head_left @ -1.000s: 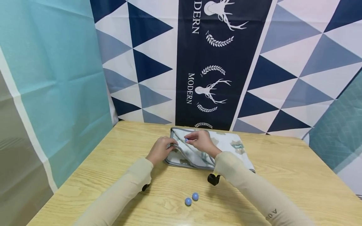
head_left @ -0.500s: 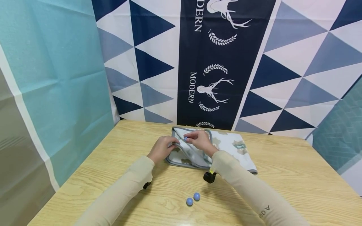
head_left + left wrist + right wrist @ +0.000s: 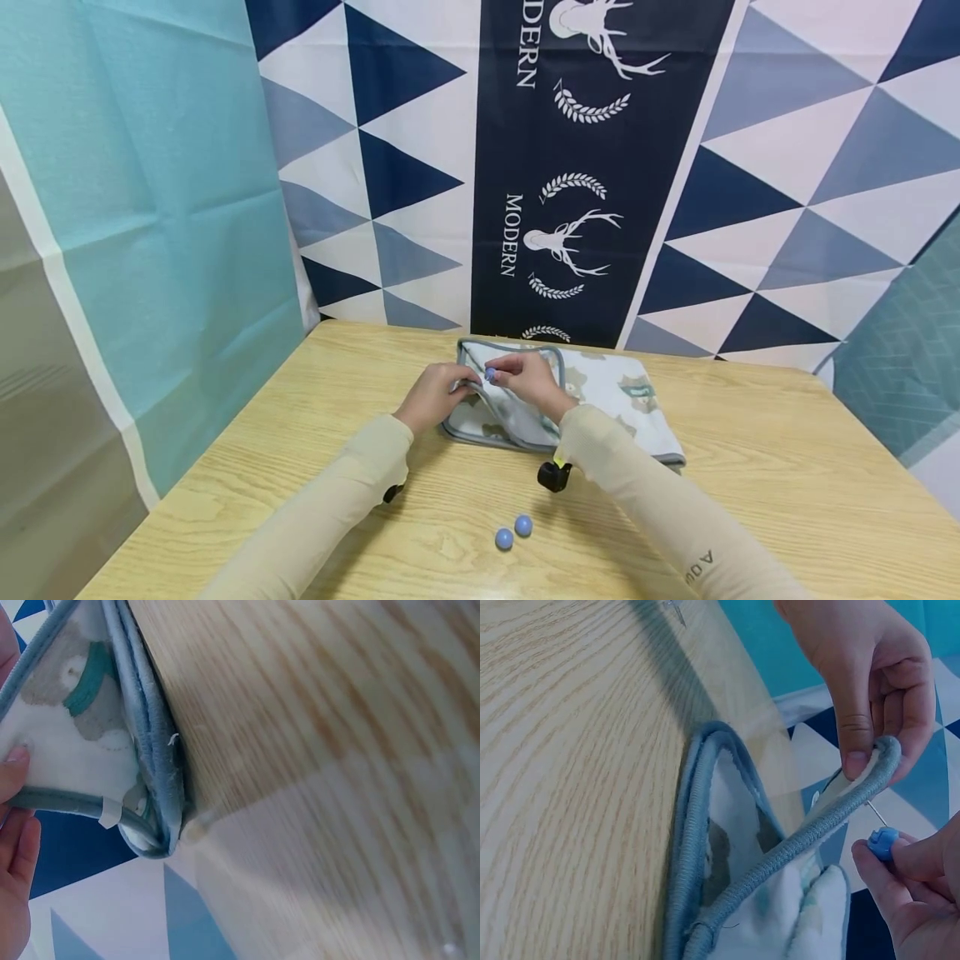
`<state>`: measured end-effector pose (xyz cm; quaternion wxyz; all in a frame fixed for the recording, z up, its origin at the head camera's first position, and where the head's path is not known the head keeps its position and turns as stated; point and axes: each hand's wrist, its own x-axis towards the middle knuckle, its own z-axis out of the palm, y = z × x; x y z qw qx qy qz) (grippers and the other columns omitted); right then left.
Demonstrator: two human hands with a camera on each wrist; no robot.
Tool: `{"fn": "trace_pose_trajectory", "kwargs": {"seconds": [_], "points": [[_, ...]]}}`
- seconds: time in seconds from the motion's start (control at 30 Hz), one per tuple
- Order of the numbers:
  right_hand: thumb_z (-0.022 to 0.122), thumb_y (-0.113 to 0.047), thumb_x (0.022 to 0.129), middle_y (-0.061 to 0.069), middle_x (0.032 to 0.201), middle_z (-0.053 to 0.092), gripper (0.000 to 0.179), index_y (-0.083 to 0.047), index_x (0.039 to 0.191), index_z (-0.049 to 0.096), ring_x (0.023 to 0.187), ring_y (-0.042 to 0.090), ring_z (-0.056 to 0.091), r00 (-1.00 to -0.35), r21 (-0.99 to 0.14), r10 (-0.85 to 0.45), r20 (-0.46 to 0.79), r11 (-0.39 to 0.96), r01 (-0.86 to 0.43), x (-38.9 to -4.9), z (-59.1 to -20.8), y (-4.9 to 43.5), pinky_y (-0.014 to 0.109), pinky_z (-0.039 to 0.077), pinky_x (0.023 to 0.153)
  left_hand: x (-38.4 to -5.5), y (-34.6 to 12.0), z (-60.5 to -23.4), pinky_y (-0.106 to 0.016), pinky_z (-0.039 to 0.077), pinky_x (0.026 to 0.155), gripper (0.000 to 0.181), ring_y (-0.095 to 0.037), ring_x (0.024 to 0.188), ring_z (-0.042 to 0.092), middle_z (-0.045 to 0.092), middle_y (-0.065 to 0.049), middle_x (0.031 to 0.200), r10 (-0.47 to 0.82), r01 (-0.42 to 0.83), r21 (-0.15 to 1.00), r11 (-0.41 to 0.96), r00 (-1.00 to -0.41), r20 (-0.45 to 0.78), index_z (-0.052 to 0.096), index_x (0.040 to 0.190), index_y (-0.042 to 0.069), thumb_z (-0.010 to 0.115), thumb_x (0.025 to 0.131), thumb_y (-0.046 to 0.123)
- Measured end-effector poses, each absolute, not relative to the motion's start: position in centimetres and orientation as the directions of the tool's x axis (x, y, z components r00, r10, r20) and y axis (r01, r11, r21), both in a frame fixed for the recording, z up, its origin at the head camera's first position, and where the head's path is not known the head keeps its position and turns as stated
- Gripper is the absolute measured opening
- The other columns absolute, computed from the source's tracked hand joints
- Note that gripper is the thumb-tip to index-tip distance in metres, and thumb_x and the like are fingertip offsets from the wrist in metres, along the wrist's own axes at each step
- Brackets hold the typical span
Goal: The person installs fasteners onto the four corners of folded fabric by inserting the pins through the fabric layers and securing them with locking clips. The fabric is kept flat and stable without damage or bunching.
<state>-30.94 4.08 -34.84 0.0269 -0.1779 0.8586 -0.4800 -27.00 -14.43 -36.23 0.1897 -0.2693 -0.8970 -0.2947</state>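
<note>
A folded white fleece blanket point(image 3: 603, 379) with grey-blue edging and printed bears lies at the back of the table. My left hand point(image 3: 435, 395) pinches its lifted edge between thumb and fingers at the left side. Between thumb and fingertips, my right hand point(image 3: 531, 379) holds a blue-headed pin point(image 3: 883, 844). The pin's thin metal needle reaches toward the edging just below the left fingertips in the right wrist view. In the left wrist view, the raised layer point(image 3: 67, 750) and a small white tag point(image 3: 110, 813) on the edging show.
Two round blue pieces, one point(image 3: 504, 539) nearer the front than the other point(image 3: 523, 525), lie on the wooden table point(image 3: 300, 467) between the forearms. A patterned cloth point(image 3: 420, 167) hangs behind the table, a teal one point(image 3: 187, 208) at its left.
My right hand has shifted slightly left, bringing the pin closer to the left fingertips. The left hand keeps its pinch on the blanket edge. The head view has moved slightly.
</note>
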Motion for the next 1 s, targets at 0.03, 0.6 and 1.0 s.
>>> {"fn": "trace_pose_trajectory", "kwargs": {"seconds": [0.03, 0.6, 1.0], "points": [[0.063, -0.003, 0.090, 0.019, 0.103, 0.073, 0.023, 0.001, 0.111, 0.070, 0.093, 0.025, 0.072, -0.937, -0.837, -0.328, 0.122, 0.473, -0.274, -30.93, -34.91, 4.06, 0.026, 0.058, 0.078, -26.97, -14.44, -36.25, -0.032, 0.057, 0.080, 0.010, -0.020, 0.091, 0.070, 0.075, -0.007, 0.096, 0.373, 0.598, 0.428, 0.678, -0.781, 0.500, 0.073, 0.093, 0.007, 0.070, 0.084, 0.005], [0.064, -0.004, 0.089, 0.016, 0.104, 0.073, 0.021, -0.001, 0.108, 0.072, 0.093, 0.021, 0.072, -0.934, -0.816, -0.319, 0.160, 0.490, -0.307, -30.60, -35.27, 3.87, 0.025, 0.058, 0.076, -26.77, -14.56, -36.44, -0.037, 0.057, 0.081, 0.012, -0.022, 0.091, 0.069, 0.074, -0.009, 0.097, 0.380, 0.599, 0.452, 0.662, -0.787, 0.486, 0.072, 0.096, 0.005, 0.068, 0.086, 0.003], [0.063, -0.004, 0.090, 0.016, 0.109, 0.072, 0.021, -0.001, 0.109, 0.072, 0.100, 0.027, 0.070, -0.925, -0.810, -0.344, 0.163, 0.488, -0.324, -30.30, -35.16, 4.06, 0.031, 0.059, 0.079, -26.75, -14.66, -36.58, -0.037, 0.057, 0.083, 0.013, -0.022, 0.094, 0.070, 0.074, -0.010, 0.099, 0.383, 0.597, 0.462, 0.656, -0.791, 0.477, 0.072, 0.097, 0.005, 0.068, 0.086, 0.002]]}}
